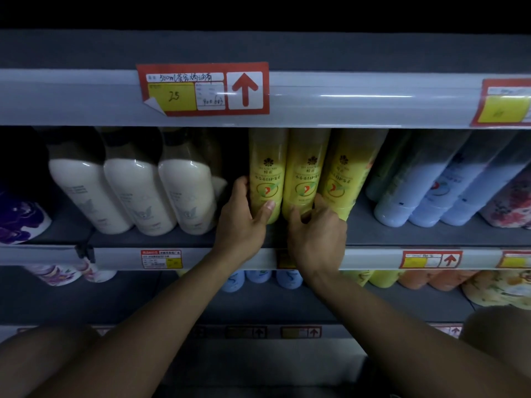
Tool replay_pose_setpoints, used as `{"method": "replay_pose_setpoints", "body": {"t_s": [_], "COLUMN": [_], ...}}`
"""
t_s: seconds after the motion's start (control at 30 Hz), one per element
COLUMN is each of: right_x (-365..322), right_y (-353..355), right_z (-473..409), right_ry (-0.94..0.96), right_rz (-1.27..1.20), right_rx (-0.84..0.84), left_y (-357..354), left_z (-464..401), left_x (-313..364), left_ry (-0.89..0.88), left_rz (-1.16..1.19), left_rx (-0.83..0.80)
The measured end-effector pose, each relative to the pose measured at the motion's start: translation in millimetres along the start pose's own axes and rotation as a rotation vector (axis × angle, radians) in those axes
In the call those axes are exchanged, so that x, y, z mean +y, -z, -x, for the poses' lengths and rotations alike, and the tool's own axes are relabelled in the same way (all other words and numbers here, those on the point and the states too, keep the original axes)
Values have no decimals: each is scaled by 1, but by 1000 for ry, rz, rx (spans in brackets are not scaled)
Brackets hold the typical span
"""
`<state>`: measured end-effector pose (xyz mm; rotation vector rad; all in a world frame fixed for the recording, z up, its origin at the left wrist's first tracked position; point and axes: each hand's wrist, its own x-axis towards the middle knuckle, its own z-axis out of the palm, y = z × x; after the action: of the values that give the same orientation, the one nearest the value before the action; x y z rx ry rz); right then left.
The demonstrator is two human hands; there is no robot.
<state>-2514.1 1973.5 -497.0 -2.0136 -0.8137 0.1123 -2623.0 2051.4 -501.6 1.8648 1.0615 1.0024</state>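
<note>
Head view looks down two bare forearms to a dim grey shop shelf (pixel 178 239), where a row of three tall yellow plastic bottles (pixel 304 150) stands near the front edge, each touching its neighbour. The left hand (pixel 244 222) wraps the lower part of the leftmost yellow bottle (pixel 265 170), fingers curled round its left side and thumb laid across the front. The right hand (pixel 319 234) clasps the base of the middle yellow bottle (pixel 304 173), thumb on its front and fingers tucked into the seam against the third yellow bottle (pixel 344 173). Gripping low, close to the shelf board, probably lets the person slide or turn each bottle without tipping it (the job looks like squaring up the row so the labels face out). Each bottle is glossy and round-bodied, with a dark flower emblem, a line of characters and a green-ringed oval badge. Their tops are hidden behind the clear-fronted price rail (pixel 344 96) above. Cream-white bottles (pixel 135 193) stand to the left, and pale blue bottles (pixel 416 196) lean to the right.
</note>
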Motion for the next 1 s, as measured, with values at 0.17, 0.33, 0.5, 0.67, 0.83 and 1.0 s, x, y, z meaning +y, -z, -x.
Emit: {"method": "replay_pose_setpoints", "body": {"t_s": [0.17, 0.33, 0.5, 0.67, 0.83, 1.0], "right_x": [0, -1, 0, -2, -2, 1], "right_y": [0, 4, 15, 40, 65, 91], "right_z": [0, -1, -10, -24, -34, -37], "right_ry": [4, 22, 48, 26, 24, 139], "right_rz": [-7, -45, -11, -2, 1, 55], "right_rx": [-8, -46, -148, -392, -576, -494], "left_y": [-2, -4, -7, -7, -9, -16], "left_z": [1, 1, 3, 4, 25, 50], "left_x": [3, -1, -4, -3, 18, 48], "left_ry": [-8, -31, -64, -57, -11, -156], "left_rz": [-16, -28, -71, -128, -172, -181], "left_rx": [10, 29, 55, 76, 201, 377]}}
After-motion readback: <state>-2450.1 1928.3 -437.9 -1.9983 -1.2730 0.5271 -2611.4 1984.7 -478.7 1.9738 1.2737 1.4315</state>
